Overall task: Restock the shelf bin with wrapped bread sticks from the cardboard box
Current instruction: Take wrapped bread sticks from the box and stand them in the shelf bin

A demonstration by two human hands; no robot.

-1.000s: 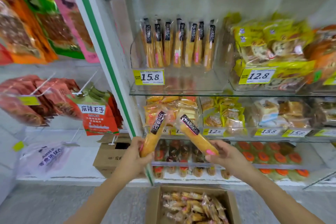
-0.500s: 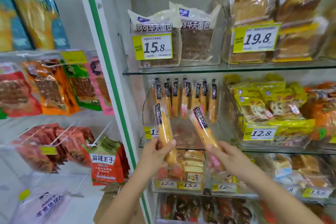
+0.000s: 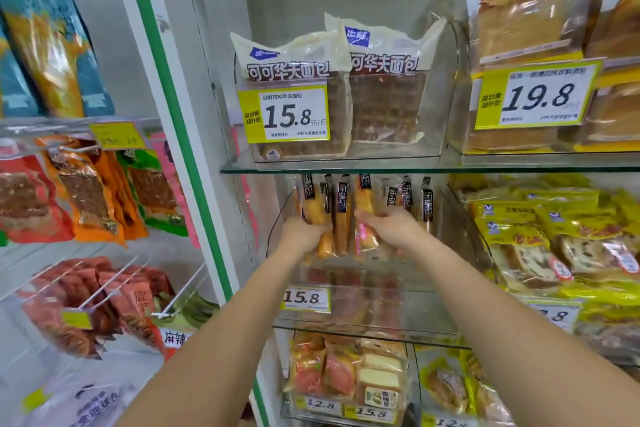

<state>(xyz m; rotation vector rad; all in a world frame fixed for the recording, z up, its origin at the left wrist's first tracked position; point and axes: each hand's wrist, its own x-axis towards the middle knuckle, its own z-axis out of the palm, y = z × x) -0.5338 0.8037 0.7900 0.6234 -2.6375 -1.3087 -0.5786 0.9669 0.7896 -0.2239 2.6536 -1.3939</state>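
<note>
Inside the bin, left hand [image 3: 300, 230]: back toward the camera, fingers wrapped round the lower half of the left bread stick [image 3: 313, 208].
Right hand [image 3: 388, 225]: just beside the left one, fingers closed round the lower half of the right bread stick [image 3: 363, 199]; the fingertips are hidden.
Stick axes: both long axes run close to vertical, black label ends up. The left one leans its top slightly leftward, and the right one stands nearly straight.
Between the hands: a third stick [image 3: 341, 215], upright, touching or nearly touching both held ones.
Row of bread sticks [image 3: 427, 201]: upright along the back of the bin, running to the right of the right hand, labels up.
Shelf bin [image 3: 277, 229]: clear plastic. Its curved left wall is close to the left wrist, and its right wall is well apart from the right hand.
Headroom: the stick tops sit just under the edge of the glass shelf [image 3: 346, 168], with little gap above.
Open room: the bin floor in front of the hands, toward the price tag [image 3: 305, 298], shows free space, and both forearms pass over the front edge.
Neighbours: waffle bread packs [image 3: 294, 80] on the shelf above, yellow packs [image 3: 540, 218] to the right, the green-edged upright [image 3: 173, 114] to the left.
</note>
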